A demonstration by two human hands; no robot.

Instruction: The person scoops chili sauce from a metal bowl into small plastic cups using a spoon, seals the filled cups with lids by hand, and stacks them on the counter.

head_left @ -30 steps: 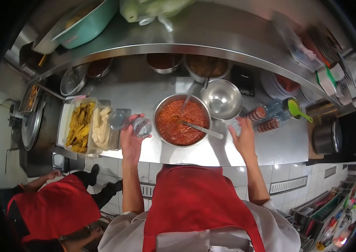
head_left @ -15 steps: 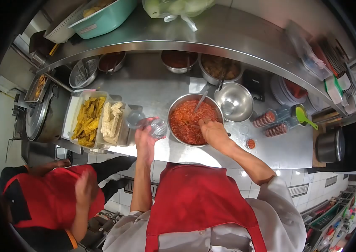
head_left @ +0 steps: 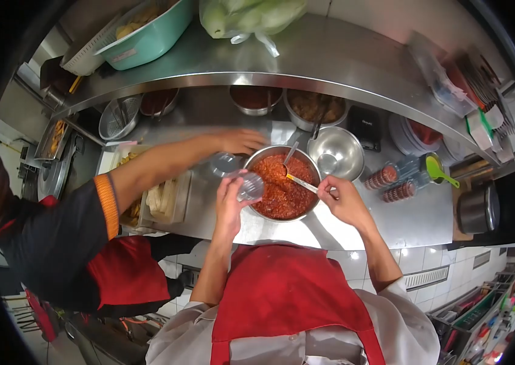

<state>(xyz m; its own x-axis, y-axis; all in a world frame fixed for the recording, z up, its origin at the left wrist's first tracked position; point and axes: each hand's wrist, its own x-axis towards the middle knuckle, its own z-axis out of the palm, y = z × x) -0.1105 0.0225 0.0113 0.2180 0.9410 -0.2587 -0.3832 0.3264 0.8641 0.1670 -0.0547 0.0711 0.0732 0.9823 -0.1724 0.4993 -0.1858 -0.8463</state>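
My left hand [head_left: 228, 207] is closed around a small clear plastic cup [head_left: 249, 187], tilted at the left rim of a metal bowl of chunky red sauce [head_left: 282, 198]. Between the fingers of my right hand [head_left: 339, 198], at the bowl's right rim, is the handle of a measuring spoon [head_left: 302, 183]. Its head sits over the sauce. A second spoon [head_left: 292, 152] leans in the bowl at the back. Another clear plastic container [head_left: 226, 163] stands left of the bowl, near a co-worker's outstretched hand [head_left: 242, 141].
A co-worker's arm [head_left: 166, 161] crosses the counter from the left, over tubs of food [head_left: 169, 201]. An empty metal bowl [head_left: 336, 152] stands behind right. Stacked plastic cups [head_left: 385, 175] lie farther right. A steel shelf [head_left: 330, 52] overhangs the back.
My right hand has drawn back from over the sauce to the right rim, showing the spoon. My left hand has moved right with the cup. The co-worker has reached in across the counter.
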